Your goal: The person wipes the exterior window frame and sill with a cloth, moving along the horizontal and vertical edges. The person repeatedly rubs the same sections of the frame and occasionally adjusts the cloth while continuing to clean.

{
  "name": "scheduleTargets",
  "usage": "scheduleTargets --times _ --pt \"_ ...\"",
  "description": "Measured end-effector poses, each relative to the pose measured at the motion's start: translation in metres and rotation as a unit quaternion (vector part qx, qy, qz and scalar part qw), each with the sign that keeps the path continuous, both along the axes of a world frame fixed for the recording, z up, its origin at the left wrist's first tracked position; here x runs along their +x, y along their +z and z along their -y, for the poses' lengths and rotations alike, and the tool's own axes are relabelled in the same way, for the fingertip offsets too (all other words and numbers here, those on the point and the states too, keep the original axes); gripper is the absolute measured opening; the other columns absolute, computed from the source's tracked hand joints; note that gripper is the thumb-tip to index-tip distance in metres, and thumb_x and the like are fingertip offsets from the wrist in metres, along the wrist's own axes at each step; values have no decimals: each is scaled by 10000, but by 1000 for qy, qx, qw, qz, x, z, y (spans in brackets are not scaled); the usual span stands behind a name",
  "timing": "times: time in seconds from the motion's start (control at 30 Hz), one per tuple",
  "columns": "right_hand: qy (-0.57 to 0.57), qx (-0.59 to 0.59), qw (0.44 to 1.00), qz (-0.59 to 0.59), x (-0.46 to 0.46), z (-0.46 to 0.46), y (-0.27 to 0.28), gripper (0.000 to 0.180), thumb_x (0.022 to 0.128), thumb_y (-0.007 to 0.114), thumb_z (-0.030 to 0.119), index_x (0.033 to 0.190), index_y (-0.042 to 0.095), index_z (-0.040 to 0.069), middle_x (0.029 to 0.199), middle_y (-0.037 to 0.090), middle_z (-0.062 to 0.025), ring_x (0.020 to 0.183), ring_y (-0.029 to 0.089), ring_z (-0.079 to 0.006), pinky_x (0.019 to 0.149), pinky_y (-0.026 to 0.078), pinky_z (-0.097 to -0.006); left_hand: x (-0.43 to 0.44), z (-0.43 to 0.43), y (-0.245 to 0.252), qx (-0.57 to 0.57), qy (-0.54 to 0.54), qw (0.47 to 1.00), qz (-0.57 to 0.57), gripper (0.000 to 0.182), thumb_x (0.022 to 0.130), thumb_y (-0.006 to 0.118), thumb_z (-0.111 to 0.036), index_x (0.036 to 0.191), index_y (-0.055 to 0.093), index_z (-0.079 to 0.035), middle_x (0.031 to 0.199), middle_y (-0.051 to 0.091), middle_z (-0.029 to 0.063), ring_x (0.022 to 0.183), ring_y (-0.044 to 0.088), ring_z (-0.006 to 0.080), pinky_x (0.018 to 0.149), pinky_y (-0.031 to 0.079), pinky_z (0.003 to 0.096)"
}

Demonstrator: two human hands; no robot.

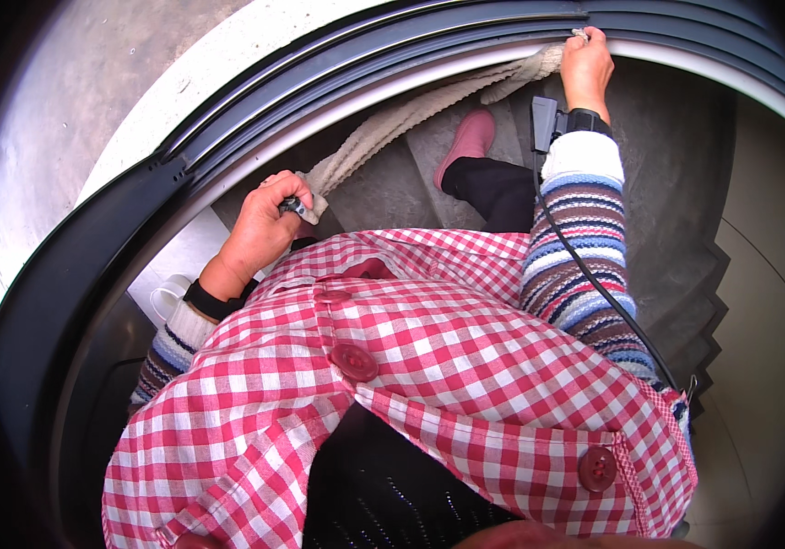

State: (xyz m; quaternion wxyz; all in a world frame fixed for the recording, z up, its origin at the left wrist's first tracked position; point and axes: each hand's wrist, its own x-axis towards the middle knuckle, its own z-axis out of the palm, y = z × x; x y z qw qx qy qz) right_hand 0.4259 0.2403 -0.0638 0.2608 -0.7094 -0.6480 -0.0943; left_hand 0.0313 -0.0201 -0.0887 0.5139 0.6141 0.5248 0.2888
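A long, pale textured cloth [409,117] is stretched slantwise between my two hands, over dark steps. My left hand [262,219] grips its lower left end, with a bunched corner and a small dark patterned piece showing at the fingers. At the upper right, my right hand [588,65] holds the other end against the inner edge of a dark metal window track [433,48]. A short loose fold hangs beside the right hand. Both wrists wear black straps, and a grey device with a cable is on the right one.
Dark steps [667,206] curve down the right side beside a pale wall [770,274]. My foot in a pink shoe [471,137] stands on a step. A white ledge [179,89] lies beyond the track. A white curved object [169,295] is near my left wrist.
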Motion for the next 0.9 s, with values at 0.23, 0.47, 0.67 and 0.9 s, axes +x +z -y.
scheduleTargets --times 0.23,0.47,0.67,0.9 --pt "16 0 1000 -14 -9 4 -1 192 837 576 178 965 661 63 917 661 -206 888 626 -404 810 496 -460 2 0 -5 12 13 1000 25 294 583 614 143 796 535 -45 816 537 59 828 539 246 785 431 294" --pt "47 -9 999 5 -23 12 -8 164 840 610 201 956 658 95 915 646 -182 888 618 -389 785 496 -461 5 2 -6 2 17 999 38 299 585 615 160 795 537 -38 833 546 59 848 546 238 802 437 292" --pt "49 -28 998 23 -45 25 -11 187 870 579 240 1003 630 120 966 635 -153 899 620 -376 773 498 -470 5 1 -10 -28 12 998 49 246 675 521 174 812 530 -31 865 521 48 877 535 178 835 409 256" --pt "51 -20 998 9 -61 30 -14 188 881 566 244 1014 626 126 979 632 -136 897 625 -369 766 505 -465 4 6 -14 -31 21 998 60 207 698 522 144 813 525 -29 882 520 53 888 525 178 833 397 254"
